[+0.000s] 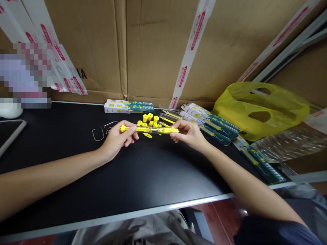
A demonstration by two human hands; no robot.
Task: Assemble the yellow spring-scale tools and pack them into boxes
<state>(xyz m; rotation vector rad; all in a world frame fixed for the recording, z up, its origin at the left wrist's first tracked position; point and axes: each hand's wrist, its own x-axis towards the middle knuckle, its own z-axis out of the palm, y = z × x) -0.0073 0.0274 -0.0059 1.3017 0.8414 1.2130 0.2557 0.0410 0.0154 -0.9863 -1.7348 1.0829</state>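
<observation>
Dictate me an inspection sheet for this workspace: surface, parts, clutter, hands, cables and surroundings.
Surface: black tabletop, pale edging along the near side.
Job's things: clear tube with yellow ends, held crosswise; loose yellow parts beyond it; bent wire pieces near the left hand.
Clutter: printed boxes at the back and right; yellow bag at right.
Left hand: fingers closed on the tube's left end.
Right hand: pinching its right end.
Cables: nothing seen.
Surroundings: taped cardboard behind; reddish floor below.
</observation>
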